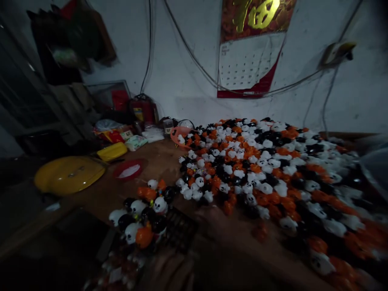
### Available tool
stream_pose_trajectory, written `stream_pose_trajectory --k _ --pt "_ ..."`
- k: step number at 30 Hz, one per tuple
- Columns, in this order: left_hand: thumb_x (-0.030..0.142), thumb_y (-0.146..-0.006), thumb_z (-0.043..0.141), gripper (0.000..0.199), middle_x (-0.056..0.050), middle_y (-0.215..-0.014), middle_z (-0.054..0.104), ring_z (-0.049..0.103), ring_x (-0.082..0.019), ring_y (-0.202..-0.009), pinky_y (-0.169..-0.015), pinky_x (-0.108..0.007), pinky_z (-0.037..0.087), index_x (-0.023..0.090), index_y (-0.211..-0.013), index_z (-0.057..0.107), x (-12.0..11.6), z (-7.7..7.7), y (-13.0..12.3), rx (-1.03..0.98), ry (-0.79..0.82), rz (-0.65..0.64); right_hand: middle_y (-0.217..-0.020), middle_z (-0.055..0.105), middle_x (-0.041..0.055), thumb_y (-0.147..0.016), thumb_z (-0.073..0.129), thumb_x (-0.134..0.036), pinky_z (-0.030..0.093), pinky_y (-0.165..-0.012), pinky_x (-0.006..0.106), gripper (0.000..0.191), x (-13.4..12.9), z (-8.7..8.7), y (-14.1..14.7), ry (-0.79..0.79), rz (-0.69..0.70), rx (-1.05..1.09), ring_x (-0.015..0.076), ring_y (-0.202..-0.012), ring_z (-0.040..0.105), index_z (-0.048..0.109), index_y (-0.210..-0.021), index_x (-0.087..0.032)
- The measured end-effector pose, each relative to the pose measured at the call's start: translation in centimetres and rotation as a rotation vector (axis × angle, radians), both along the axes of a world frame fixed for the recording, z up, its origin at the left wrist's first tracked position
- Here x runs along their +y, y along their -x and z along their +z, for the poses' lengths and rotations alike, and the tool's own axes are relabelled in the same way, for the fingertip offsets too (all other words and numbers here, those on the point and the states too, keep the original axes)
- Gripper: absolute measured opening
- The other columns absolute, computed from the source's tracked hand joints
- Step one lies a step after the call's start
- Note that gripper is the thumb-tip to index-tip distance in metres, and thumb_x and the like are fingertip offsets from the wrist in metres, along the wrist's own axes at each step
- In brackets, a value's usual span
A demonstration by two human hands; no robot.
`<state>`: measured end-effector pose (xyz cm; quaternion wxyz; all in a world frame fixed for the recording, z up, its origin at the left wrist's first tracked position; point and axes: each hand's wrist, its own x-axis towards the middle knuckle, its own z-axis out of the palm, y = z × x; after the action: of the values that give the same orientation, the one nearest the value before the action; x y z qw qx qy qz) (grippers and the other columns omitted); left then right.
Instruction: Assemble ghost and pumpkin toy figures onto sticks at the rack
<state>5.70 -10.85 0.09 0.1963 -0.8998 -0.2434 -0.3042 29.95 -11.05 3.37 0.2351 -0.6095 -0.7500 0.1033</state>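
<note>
A black grid-like tray lies at the table's near middle, dim and blurred. Small white skull figures, orange pumpkin figures and black ones cluster on and beside its left part. My right hand reaches in from the lower right, beside the tray's right edge and close to the big pile of figures. My left hand is at the bottom, by the tray's near edge. Darkness and motion blur hide the fingers of both hands, so I cannot make out any grip.
A large pile of white, orange and black figures covers the right side, spilling from an orange basket. On the left are a red dish and a yellow rounded object. Bagged items stand by the wall.
</note>
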Motion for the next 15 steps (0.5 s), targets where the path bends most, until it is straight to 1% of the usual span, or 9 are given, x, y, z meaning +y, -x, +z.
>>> stream_pose_trajectory --k 1,3,5,7,8,10,13,15 --pt "0.02 -0.072 0.061 0.038 0.002 -0.101 0.073 0.067 -0.02 -0.094 -0.083 -0.03 0.053 0.031 -0.108 0.067 -0.4 -1.4 -1.1 0.043 0.024 -0.003 -0.091 0.072 0.0034 -0.087 0.046 -0.018 0.045 -0.065 0.022 0.025 0.6 -0.3 -1.0 0.007 -0.024 0.007 0.0149 -0.075 0.066 0.071 -0.093 -0.024" --pt "0.031 -0.073 0.061 0.05 -0.006 -0.123 0.064 0.062 -0.026 -0.108 -0.085 -0.036 0.055 0.024 -0.122 0.061 -0.4 -3.7 -3.2 0.068 0.109 0.094 -0.086 0.071 0.0044 -0.092 0.038 -0.017 0.044 -0.067 0.022 0.031 2.4 -0.3 -2.7 -0.011 -0.093 -0.038 0.0146 -0.076 0.066 0.069 -0.093 -0.02" --pt "0.043 -0.074 0.06 0.062 -0.012 -0.134 0.056 0.057 -0.03 -0.116 -0.087 -0.042 0.055 0.017 -0.131 0.053 0.5 -4.8 -4.7 0.049 0.211 0.185 -0.091 0.07 0.0053 -0.095 0.036 -0.02 0.044 -0.07 0.022 0.031 4.7 0.4 -4.1 -0.049 -0.175 -0.127 0.0151 -0.082 0.065 0.067 -0.097 -0.02" --pt "0.048 -0.075 0.059 0.067 -0.014 -0.135 0.055 0.056 -0.03 -0.118 -0.088 -0.044 0.054 0.016 -0.133 0.05 1.8 -5.1 -5.8 0.005 0.308 0.227 -0.098 0.069 0.0075 -0.095 0.037 -0.021 0.044 -0.074 0.023 0.029 7.6 1.4 -5.1 -0.058 -0.233 -0.195 0.0169 -0.09 0.065 0.065 -0.103 -0.019" --pt "0.048 -0.076 0.059 0.065 -0.013 -0.133 0.056 0.058 -0.03 -0.116 -0.088 -0.044 0.053 0.016 -0.133 0.051 2.5 -5.1 -6.2 -0.012 0.345 0.234 -0.099 0.069 0.0094 -0.094 0.039 -0.02 0.044 -0.075 0.025 0.028 9.2 1.8 -5.4 -0.047 -0.253 -0.215 0.0186 -0.092 0.065 0.065 -0.103 -0.018" --pt "0.044 -0.08 0.056 0.057 -0.011 -0.128 0.061 0.061 -0.028 -0.11 -0.085 -0.043 0.054 0.018 -0.13 0.053 3.5 -5.1 -6.7 -0.028 0.387 0.258 -0.094 0.069 0.0132 -0.092 0.042 -0.018 0.045 -0.074 0.028 0.025 12.2 2.2 -5.6 -0.008 -0.286 -0.242 0.0221 -0.091 0.066 0.065 -0.099 -0.015" --pt "0.036 -0.084 0.053 0.041 -0.007 -0.116 0.068 0.066 -0.025 -0.099 -0.078 -0.041 0.055 0.019 -0.121 0.059 4.0 -5.6 -6.6 -0.041 0.332 0.273 -0.092 0.069 0.0172 -0.086 0.047 -0.013 0.046 -0.075 0.032 0.021 15.9 1.7 -5.2 0.057 -0.309 -0.257 0.0251 -0.09 0.066 0.066 -0.093 -0.011" --pt "0.029 -0.084 0.054 0.035 -0.005 -0.113 0.069 0.065 -0.026 -0.099 -0.078 -0.041 0.053 0.02 -0.117 0.06 3.7 -5.4 -6.7 -0.065 0.254 0.262 -0.093 0.068 0.0184 -0.081 0.051 -0.011 0.047 -0.075 0.032 0.018 17.4 1.3 -5.0 0.093 -0.311 -0.242 0.0262 -0.091 0.066 0.067 -0.09 -0.011"
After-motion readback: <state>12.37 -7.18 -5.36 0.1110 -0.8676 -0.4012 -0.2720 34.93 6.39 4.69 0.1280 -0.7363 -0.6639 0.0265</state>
